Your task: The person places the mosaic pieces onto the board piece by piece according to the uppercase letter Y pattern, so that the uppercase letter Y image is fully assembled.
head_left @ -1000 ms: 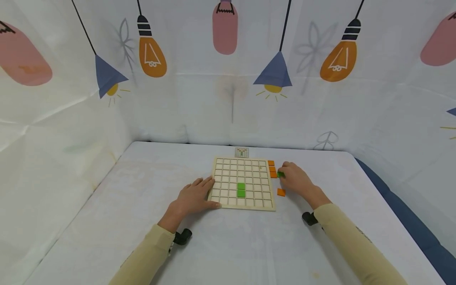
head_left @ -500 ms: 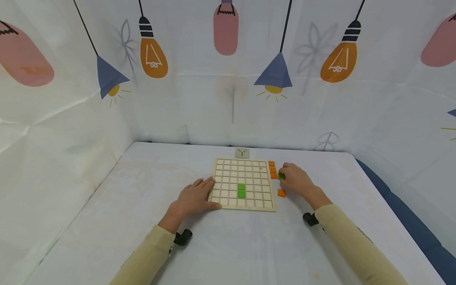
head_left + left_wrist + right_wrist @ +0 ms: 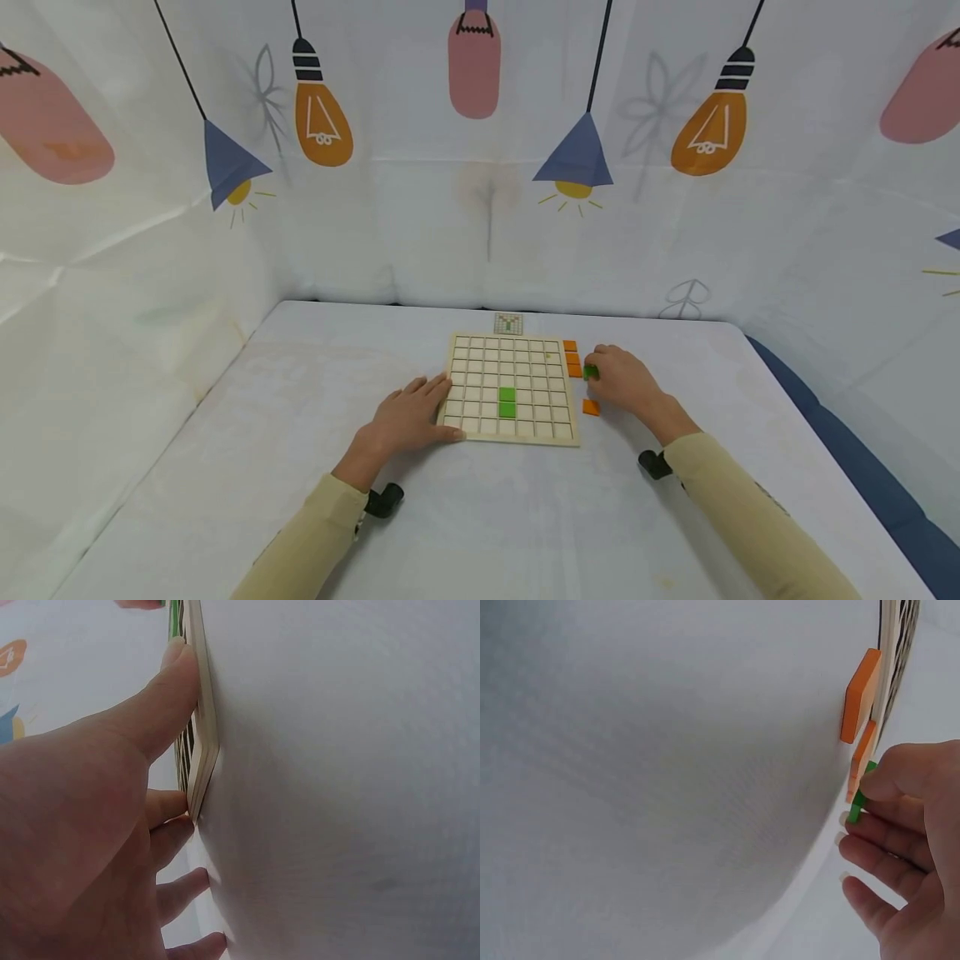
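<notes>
A pale wooden grid board point(image 3: 540, 416) lies flat on the table, with two green square tiles point(image 3: 507, 402) set one above the other in its cells. My left hand point(image 3: 405, 416) rests at the board's near left corner, thumb along the front edge and fingers spread by the left side. In the left wrist view its thumb point(image 3: 176, 690) touches the board's rim. To the right of the board, my right hand point(image 3: 621, 382) pinches a green tile point(image 3: 857, 807) between thumb and fingers, close to the table. Several orange tiles point(image 3: 573, 364) lie against the board's right edge.
A single orange tile point(image 3: 591, 407) lies apart, nearer the person. A small card with a grid pattern point(image 3: 508, 323) sits just behind the board. The white table point(image 3: 360, 350) ends at a printed white curtain point(image 3: 420, 233) at the back.
Almost nothing differs; the whole view shifts slightly. My right hand keeps the green tile at nearly the same spot, and my left hand stays at the board's corner.
</notes>
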`<state>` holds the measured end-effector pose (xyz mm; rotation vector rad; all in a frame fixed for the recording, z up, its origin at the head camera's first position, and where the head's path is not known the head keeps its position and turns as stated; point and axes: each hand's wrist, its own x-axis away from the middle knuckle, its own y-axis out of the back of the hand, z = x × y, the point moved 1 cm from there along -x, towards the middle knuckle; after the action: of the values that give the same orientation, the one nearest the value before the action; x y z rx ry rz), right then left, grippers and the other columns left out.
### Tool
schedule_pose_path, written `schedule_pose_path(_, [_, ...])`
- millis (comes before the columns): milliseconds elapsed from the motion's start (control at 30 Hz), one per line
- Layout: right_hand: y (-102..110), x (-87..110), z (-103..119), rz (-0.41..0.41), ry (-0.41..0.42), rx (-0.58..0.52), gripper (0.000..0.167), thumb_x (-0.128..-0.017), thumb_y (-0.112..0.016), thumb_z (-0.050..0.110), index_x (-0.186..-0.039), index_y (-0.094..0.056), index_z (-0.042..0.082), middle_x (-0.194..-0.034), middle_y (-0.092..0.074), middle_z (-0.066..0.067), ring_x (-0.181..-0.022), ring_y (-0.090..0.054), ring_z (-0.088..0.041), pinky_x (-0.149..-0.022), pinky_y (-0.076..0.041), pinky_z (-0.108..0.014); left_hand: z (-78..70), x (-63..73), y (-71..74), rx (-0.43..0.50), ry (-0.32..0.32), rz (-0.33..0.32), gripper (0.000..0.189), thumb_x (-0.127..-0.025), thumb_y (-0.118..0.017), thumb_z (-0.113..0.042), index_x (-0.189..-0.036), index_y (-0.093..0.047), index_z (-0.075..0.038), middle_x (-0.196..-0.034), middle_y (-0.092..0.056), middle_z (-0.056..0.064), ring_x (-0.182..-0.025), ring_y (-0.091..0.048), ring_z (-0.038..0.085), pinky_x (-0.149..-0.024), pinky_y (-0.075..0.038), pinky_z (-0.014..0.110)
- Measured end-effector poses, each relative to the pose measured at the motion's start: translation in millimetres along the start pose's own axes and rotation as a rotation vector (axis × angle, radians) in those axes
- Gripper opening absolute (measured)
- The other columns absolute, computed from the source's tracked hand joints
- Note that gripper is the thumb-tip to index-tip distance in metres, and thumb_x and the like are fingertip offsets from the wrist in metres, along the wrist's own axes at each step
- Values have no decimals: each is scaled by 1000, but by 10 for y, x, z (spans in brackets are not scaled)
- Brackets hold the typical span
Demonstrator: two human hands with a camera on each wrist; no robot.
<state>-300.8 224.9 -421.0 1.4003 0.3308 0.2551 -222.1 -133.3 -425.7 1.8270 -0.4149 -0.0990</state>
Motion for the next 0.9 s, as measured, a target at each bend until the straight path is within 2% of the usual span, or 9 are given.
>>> schedule_pose_path(367, [66,-30,86,-36,22,11,23,-87,-66,10,-108,-73,3,-102,-67,-9,-89,-58,-23,-85,-55,-41,16,-6,2,8,-8,-3,93,-86,-66,-63,-157,-32,-14,-165,-28,3,-151,-27,35,-117,-30,58])
schedule_pose_path(633, [63,-76,174,-13,27,4,25,-88,-68,13,-112,-74,5,-108,-68,-10,-93,-59,-24,-86,-55,-41,57,-37,-36,40,-28,5,93,-87,-66,-60,-157,-30,-11,-166,-26,6,-153,-23,36,-121,-26,55])
schedule_pose_path(900, [37,-104,248,-3,27,-2,30,-90,-68,17,-118,-72,5,-110,-67,-9,-94,-57,-23,-87,-54,-42,23,-68,-6,62,-50,30,94,-87,-69,-57,-156,-30,-6,-166,-23,10,-154,-22,34,-122,-26,52])
